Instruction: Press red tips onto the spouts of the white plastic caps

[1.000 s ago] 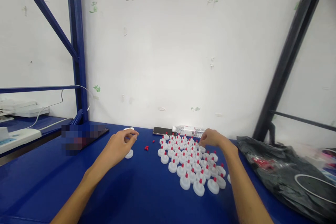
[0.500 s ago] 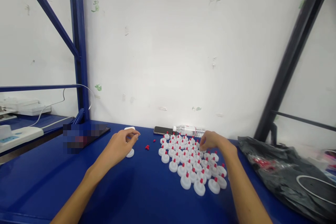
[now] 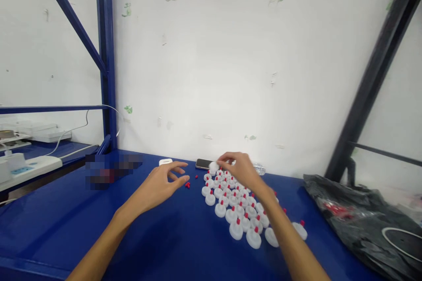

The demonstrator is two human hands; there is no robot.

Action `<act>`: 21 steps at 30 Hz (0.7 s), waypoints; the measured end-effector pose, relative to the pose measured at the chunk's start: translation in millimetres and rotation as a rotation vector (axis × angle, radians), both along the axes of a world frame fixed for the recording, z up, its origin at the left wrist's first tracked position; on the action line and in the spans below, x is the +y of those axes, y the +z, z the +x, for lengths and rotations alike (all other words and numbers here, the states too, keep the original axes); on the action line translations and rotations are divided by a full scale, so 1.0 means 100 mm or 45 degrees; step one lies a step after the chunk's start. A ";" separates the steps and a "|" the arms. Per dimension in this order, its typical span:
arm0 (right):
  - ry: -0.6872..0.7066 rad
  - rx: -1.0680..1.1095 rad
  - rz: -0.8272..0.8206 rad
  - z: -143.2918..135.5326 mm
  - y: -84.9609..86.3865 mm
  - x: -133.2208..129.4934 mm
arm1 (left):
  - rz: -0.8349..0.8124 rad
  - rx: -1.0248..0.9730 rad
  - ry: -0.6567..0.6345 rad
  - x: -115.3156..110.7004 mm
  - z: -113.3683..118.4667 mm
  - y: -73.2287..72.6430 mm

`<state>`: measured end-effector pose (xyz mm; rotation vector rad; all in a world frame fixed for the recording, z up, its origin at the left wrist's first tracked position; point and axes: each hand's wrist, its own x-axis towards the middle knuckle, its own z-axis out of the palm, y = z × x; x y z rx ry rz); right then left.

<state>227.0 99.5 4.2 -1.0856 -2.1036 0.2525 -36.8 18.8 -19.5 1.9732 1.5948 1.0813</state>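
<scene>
My left hand [image 3: 161,184] hovers over the blue table, fingers curved and apart, with nothing seen between them. Just beyond its fingertips lies a small pile of red tips [image 3: 187,185], with a single red tip [image 3: 196,177] apart from it. My right hand [image 3: 240,167] reaches across the far side of a cluster of white round caps with red tips [image 3: 236,229]. Its thumb and fingers pinch a white cap [image 3: 213,167] at the cluster's far left. My right hand and forearm hide part of the cluster.
A phone [image 3: 202,164] and a partly hidden clear bottle [image 3: 260,168] lie by the wall. Behind my left hand is a white case [image 3: 165,161]. Black plastic bags [image 3: 356,224] fill the right side; a power strip [image 3: 36,167] lies far left.
My right hand has moved left across the cluster, and a white cap now shows at its fingertips. My left hand's fingers have spread, and the white cap beside it is no longer visible.
</scene>
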 end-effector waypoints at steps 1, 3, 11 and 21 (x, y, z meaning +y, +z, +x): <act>0.139 0.050 0.008 -0.17 -0.06 -0.06 | -0.012 0.003 -0.036 -0.02 0.01 0.01; 0.322 0.131 0.028 -0.47 -0.17 -0.18 | -0.021 0.035 -0.098 -0.05 0.03 0.02; 0.203 0.036 0.071 -0.84 -0.46 -0.35 | 0.149 0.370 0.077 0.00 -0.03 0.01; 0.017 -0.901 0.368 -0.98 -0.87 -0.18 | 0.178 0.433 0.357 0.05 -0.06 -0.03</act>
